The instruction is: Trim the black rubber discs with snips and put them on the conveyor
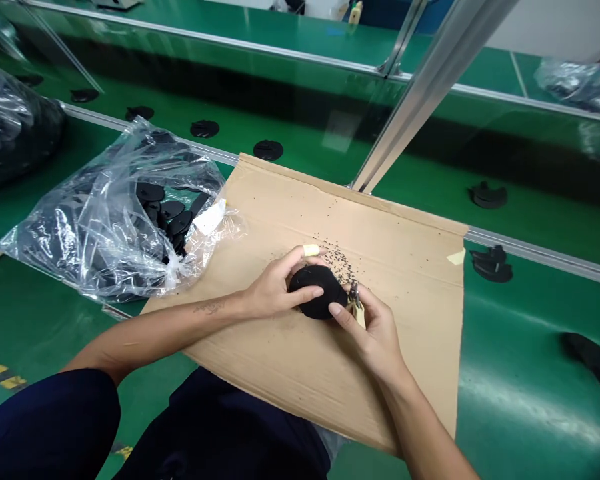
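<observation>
A black rounded part (316,293) is held over the cardboard sheet (280,360). My left hand (279,283) grips its left side, thumb on top and a yellow wrap on the index finger. At its right edge my right hand (373,323) pinches the part and also holds a small metal tool with a pale yellow handle (360,315). The tool's tip lies near the part's right end; whether they touch is unclear. Many tiny black bits (341,261) lie scattered on the cardboard just beyond my hands.
Left of the cardboard lies an open clear plastic bag (105,213) of black parts. A fuller bag (10,127) stands at far left. A metal post (420,100) rises behind the cardboard. Black parts (491,263) sit on the green surfaces at right and behind.
</observation>
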`<state>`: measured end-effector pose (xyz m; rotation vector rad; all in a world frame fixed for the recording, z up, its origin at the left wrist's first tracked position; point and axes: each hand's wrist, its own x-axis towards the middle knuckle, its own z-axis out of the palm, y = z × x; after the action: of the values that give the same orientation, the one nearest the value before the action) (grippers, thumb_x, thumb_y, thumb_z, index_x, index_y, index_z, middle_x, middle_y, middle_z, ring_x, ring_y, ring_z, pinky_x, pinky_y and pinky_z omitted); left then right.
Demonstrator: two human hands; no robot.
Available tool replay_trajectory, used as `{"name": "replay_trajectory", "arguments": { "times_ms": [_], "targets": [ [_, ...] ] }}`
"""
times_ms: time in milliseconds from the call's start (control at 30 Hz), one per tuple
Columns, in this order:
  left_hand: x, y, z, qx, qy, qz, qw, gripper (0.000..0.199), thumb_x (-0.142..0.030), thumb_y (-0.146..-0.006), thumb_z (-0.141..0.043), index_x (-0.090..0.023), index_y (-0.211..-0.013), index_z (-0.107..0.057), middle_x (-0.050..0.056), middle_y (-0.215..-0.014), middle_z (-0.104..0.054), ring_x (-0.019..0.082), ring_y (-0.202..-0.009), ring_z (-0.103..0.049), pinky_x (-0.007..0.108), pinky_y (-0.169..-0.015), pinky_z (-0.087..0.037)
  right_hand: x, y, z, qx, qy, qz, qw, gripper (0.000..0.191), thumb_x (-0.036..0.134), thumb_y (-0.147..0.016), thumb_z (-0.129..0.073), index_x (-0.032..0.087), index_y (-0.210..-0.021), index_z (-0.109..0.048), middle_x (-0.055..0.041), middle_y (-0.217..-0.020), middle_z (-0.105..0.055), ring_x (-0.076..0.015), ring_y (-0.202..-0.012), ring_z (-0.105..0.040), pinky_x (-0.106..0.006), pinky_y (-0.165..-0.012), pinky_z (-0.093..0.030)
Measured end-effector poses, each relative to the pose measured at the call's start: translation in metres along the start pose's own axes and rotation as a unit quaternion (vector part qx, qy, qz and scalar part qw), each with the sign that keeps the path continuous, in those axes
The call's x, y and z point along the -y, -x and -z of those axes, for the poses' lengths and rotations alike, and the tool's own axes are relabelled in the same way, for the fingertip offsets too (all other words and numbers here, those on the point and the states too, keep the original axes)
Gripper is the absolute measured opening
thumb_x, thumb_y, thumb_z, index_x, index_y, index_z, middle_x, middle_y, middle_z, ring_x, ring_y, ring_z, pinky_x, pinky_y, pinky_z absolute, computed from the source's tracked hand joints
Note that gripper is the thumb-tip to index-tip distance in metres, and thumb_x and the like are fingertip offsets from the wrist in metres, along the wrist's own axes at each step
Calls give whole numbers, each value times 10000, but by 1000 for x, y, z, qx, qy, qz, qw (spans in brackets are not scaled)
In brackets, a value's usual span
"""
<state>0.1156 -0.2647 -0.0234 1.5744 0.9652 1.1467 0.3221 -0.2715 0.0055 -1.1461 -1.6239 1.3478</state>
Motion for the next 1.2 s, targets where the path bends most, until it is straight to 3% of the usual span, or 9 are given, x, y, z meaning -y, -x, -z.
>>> {"name": "replay_trajectory", "arguments": {
  "times_ms": [67, 300, 533, 700, 833, 933, 1067, 1200],
  "targets": [
    [-1, -1, 1, 26, 26, 32, 999, 496, -371, -917, -696, -179, -1354, -563, 115, -1275, -686, 228, -1141, -676, 330, -999, -541, 0, 0, 0, -4, 10, 11, 1000, 233, 447, -888, -712, 222, -907, -656, 4, -798, -625, -171, -749, -573, -283, -711, -508],
    [-8, -4, 5, 82, 44, 48, 995, 383, -380, -959, -632, -178, -1284, -613, 106, -1236, -704, 235, -1151, -666, 340, -1000, -534, 2, 0, -1, -6, 18, 15, 1000, 265, 477, -892, -700, 222, -865, -636, 6, -751, -591, -167, -702, -541, -285, -670, -497],
    [-4, -6, 2, 51, 145, 141, 978, 484, -425, -848, -770, -158, -1225, -622, 78, -1071, -742, 200, -982, -709, 281, -853, -561, 1, 0, 0, -7, 31, 30, 999, 247, 468, -903, -691, 228, -872, -642, 11, -739, -590, -164, -685, -544, -285, -654, -502],
    [-2, -9, 1, 43, 172, 157, 972, 438, -447, -785, -820, -121, -1057, -714, 88, -1012, -757, 185, -898, -706, 258, -794, -556, -3, 0, 0, -13, 47, 58, 997, 204, 433, -924, -675, 231, -926, -648, -12, -815, -657, -174, -734, -601, -295, -690, -528],
    [-5, -8, 4, 49, 84, 120, 988, 352, -436, -840, -763, -124, -998, -737, 79, -941, -753, 178, -837, -687, 257, -739, -541, -4, 1, -1, -42, 95, 111, 988, 112, 323, -937, -665, 236, -1006, -646, -34, -880, -688, -184, -766, -639, -318, -718, -540],
    [-4, -4, 5, 65, -31, 39, 997, 265, -378, -882, -725, -156, -1026, -744, 73, -929, -752, 179, -841, -678, 275, -768, -532, -3, 2, -1, -66, 161, 180, 968, 125, 238, -911, -680, 242, -1034, -656, -62, -945, -706, -213, -841, -670, -358, -752, -549],
    [2, -1, 4, 76, -125, -97, 984, 174, -327, -909, -698, -186, -994, -755, 73, -868, -750, 176, -791, -662, 291, -754, -516, -6, 5, 0, -45, 226, 258, 938, 196, 133, -896, -630, 243, -1054, -670, -81, -960, -730, -231, -855, -693, -378, -728, -550],
    [3, -3, 3, 67, -150, -140, 976, 236, -364, -907, -714, -188, -1057, -754, 68, -828, -746, 168, -753, -654, 287, -704, -515, -9, 6, 2, -48, 263, 307, 913, 264, 85, -876, -624, 245, -1084, -645, -84, -958, -741, -230, -814, -696, -384, -687, -533]
  ]
}}
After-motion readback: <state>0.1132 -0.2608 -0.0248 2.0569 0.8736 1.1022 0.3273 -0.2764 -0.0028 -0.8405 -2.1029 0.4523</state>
